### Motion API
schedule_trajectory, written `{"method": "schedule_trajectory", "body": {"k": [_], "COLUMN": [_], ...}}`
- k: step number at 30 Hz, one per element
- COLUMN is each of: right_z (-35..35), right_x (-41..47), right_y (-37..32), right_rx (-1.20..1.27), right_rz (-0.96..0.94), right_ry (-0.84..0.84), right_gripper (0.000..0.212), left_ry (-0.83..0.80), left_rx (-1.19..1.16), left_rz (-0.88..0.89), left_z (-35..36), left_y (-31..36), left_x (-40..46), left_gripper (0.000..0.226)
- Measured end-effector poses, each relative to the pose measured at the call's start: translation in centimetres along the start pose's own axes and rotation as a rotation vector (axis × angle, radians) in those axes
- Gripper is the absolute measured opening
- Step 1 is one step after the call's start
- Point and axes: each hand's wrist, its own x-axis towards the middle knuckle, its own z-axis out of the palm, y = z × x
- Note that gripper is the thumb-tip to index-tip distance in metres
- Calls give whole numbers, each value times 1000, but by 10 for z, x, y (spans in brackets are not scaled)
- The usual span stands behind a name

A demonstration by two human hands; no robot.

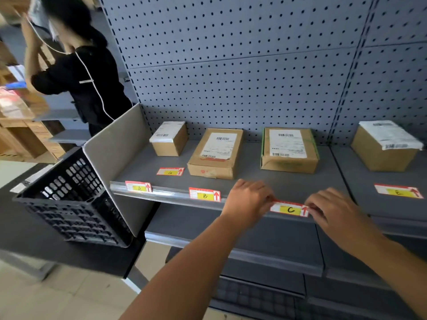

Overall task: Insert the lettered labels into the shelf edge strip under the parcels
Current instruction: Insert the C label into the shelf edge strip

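Note:
The clear shelf edge strip [171, 195] runs along the front of the grey shelf [254, 179]. Label A [138, 187] and label B [204, 194] sit in it. Label C [289, 209] is at the strip below the third parcel [288, 150]; my left hand [248, 199] pinches its left end and my right hand [330, 209] pinches its right end. Label G [170, 171] lies loose on the shelf in front of the small parcel [169, 138]. Label E [398, 191] lies on the neighbouring shelf before the right parcel [384, 145]. A flat parcel [216, 152] stands above B.
A black plastic crate [69, 199] rests tilted on a dark surface at the left, against the shelf's grey end panel [115, 158]. A person in black [85, 72] stands behind it at another shelf. Grey pegboard [231, 65] backs the shelf. Lower shelves [265, 250] jut out below.

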Motion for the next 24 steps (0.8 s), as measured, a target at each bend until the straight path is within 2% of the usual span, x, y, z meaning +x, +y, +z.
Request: {"method": "schedule_trajectory", "body": {"k": [8, 24], "right_z": [-6, -1], "right_x": [-1, 3], "right_y": [0, 1], "right_rx": [20, 26], "right_rz": [11, 12], "right_ry": [-69, -66], "right_gripper": [6, 2], "left_ry": [4, 40], "left_rx": [-19, -9], "left_rz": [3, -6], "left_z": [3, 3], "left_y": [-2, -5], "left_x": [2, 0], "left_gripper": [7, 9]}}
